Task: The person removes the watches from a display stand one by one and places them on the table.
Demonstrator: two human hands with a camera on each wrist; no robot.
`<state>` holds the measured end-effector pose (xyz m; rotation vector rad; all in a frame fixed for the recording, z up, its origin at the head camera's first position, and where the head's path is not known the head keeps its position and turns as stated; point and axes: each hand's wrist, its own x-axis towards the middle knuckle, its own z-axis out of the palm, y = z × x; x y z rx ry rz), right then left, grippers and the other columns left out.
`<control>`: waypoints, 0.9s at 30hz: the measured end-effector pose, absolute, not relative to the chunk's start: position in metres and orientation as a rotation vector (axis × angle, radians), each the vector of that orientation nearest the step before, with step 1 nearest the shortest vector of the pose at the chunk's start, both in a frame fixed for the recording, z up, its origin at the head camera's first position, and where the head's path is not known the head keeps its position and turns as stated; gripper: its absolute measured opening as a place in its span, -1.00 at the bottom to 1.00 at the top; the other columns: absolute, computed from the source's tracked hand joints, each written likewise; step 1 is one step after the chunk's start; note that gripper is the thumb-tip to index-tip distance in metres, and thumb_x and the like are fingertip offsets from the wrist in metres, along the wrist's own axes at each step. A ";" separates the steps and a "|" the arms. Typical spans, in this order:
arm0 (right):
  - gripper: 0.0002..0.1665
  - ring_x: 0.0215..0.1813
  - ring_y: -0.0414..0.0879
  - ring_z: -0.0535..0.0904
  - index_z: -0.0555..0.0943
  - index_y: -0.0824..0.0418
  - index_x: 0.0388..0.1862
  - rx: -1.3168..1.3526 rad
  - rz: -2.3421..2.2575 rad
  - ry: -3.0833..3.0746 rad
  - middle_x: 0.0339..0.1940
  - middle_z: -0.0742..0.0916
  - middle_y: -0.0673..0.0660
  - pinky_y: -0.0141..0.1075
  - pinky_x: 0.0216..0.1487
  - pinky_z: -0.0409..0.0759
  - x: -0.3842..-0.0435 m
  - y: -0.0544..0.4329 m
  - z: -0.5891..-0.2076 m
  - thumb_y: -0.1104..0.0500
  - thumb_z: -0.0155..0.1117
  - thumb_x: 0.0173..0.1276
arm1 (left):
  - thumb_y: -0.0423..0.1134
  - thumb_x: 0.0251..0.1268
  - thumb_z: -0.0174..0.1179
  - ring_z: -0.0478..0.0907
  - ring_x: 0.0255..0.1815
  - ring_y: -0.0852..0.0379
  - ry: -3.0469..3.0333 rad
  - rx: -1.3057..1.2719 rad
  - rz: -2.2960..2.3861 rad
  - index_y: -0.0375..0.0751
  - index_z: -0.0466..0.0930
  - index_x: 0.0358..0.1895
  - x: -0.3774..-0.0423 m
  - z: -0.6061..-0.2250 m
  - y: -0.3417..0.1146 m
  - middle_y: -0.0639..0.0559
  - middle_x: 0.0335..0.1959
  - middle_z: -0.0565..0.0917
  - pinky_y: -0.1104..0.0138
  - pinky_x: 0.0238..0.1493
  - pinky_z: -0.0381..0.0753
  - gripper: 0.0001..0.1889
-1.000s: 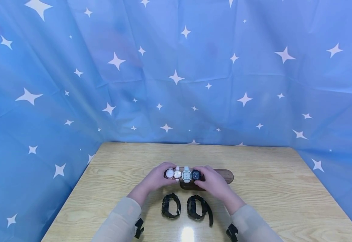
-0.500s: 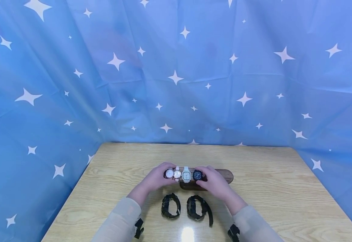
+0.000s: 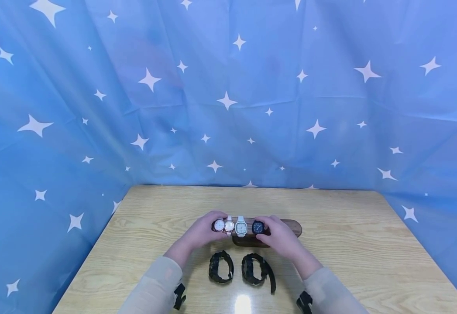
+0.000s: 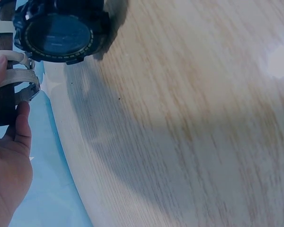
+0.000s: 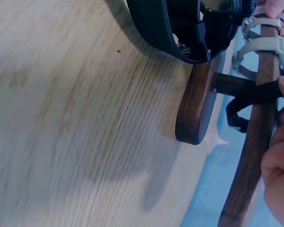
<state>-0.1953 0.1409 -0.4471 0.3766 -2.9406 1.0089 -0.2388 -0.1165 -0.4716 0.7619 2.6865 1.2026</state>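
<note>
A dark wooden watch stand (image 3: 292, 226) has a raised bar (image 5: 250, 156) over a lower base (image 5: 196, 106). My left hand (image 3: 205, 230) grips the bar's left end, its fingers around two round-faced watches (image 3: 229, 226) with pale straps. Beside them on the bar sits a white square watch (image 3: 241, 228). Further right, my right hand (image 3: 280, 235) pinches a black square watch (image 3: 257, 227) between thumb and forefinger. Its black strap (image 5: 255, 97) loops over the bar in the right wrist view, with one end hanging free below. The right hand's other fingers are partly out of that view.
Two chunky black watches, one at left (image 3: 221, 267) and one at right (image 3: 253, 269), stand on the wooden table (image 3: 350, 253) between the forearms. The right one's strap trails outward. A blue star-patterned cloth (image 3: 228, 131) hangs behind and beside the table.
The right hand and the black square watch have shifted slightly right along the bar, widening the gap to the white square watch. The left hand keeps its hold on the left end.
</note>
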 end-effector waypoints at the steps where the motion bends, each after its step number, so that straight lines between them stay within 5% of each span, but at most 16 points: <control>1: -0.44 -0.23 -0.12 0.51 0.52 0.14 0.18 0.380 1.003 -2.937 -0.22 0.57 0.04 -0.22 -0.26 0.53 -0.195 0.141 -0.447 0.15 0.38 0.17 | -0.09 0.02 0.41 0.46 0.09 0.09 2.691 0.766 1.199 -0.10 0.45 0.20 -0.239 -0.472 -0.117 0.07 0.19 0.46 0.20 0.12 0.43 -0.38; 27: -0.41 -0.22 -0.12 0.50 0.52 0.18 0.17 0.411 0.930 -2.942 -0.21 0.58 0.04 -0.20 -0.22 0.56 -0.196 0.163 -0.446 0.17 0.41 0.13 | -0.12 0.02 0.40 0.46 0.08 0.08 2.696 0.754 1.169 -0.07 0.45 0.20 -0.239 -0.471 -0.117 0.05 0.19 0.47 0.19 0.12 0.43 -0.40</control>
